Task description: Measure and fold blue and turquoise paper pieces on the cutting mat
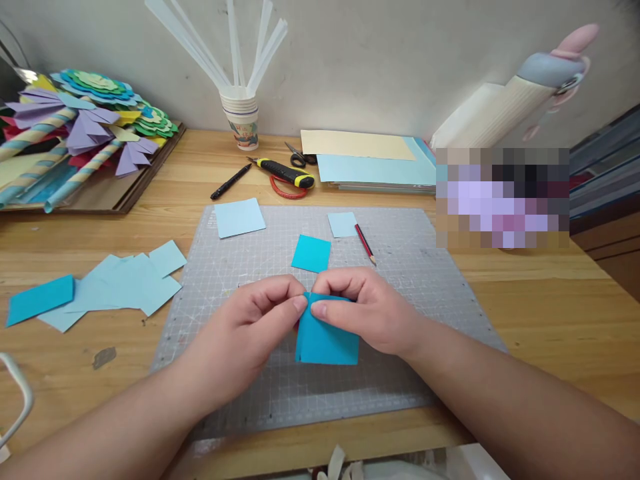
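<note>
Between my two hands is a bright blue paper piece (330, 340), held up over the grey cutting mat (240, 393). My left hand (260, 320) pinches its upper left corner between thumb and curled fingers. Close beside it, my right hand (370, 310) grips the top edge, thumb lying on the near face. A narrow strip along the paper's left side looks split or folded off from the rest. Just beyond my fingers lies a smaller blue paper square (311, 253) on the mat. Two pale blue squares, one at left (240, 217) and one at right (341, 225), rest farther back.
A red-and-black pencil (365, 245) lies on the mat. Behind are a black pen (231, 181), a yellow-black utility knife (285, 173), scissors (298, 157), a paper cup (243, 127) of strips and stacked paper (375, 167). Pale blue pieces (120, 283) and paper flowers (90, 127) occupy the left.
</note>
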